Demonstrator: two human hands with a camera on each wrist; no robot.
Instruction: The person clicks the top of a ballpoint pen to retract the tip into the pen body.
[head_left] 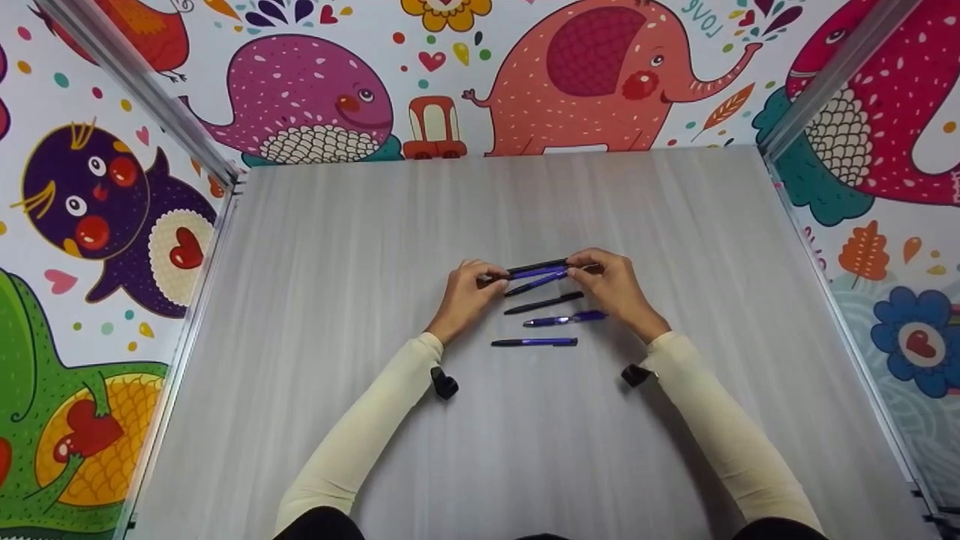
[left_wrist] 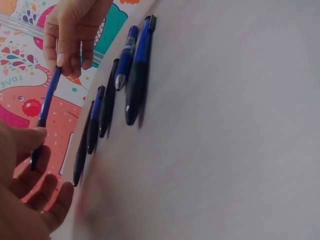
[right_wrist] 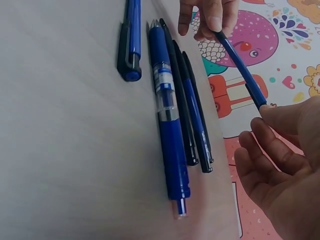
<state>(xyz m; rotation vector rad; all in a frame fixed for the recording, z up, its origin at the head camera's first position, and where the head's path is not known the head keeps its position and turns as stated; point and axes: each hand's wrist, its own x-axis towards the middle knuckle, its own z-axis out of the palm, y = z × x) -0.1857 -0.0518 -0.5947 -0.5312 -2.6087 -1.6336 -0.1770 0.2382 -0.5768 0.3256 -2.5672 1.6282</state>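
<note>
A blue pen with a black grip [left_wrist: 48,97] spans the gap between both hands, raised over the table. My left hand [head_left: 467,295] pinches its black tip end between thumb and fingers. At the other end, my right hand [head_left: 609,283] pinches the blue part, its other fingers loosely bent. Below lie several pens in a rough column: a black pen [left_wrist: 82,145], a blue-and-black pen [head_left: 534,284], another black pen [head_left: 544,303], a blue click pen with a clear section [right_wrist: 165,95] and, closest to my body, a blue-and-black pen [head_left: 534,342].
The pens lie on a grey wood-grain table [head_left: 360,240]. Printed cartoon panels [head_left: 442,67] stand along its back and sides, with metal posts [head_left: 150,97] at the corners. Black straps [head_left: 444,384] hang at both wrists.
</note>
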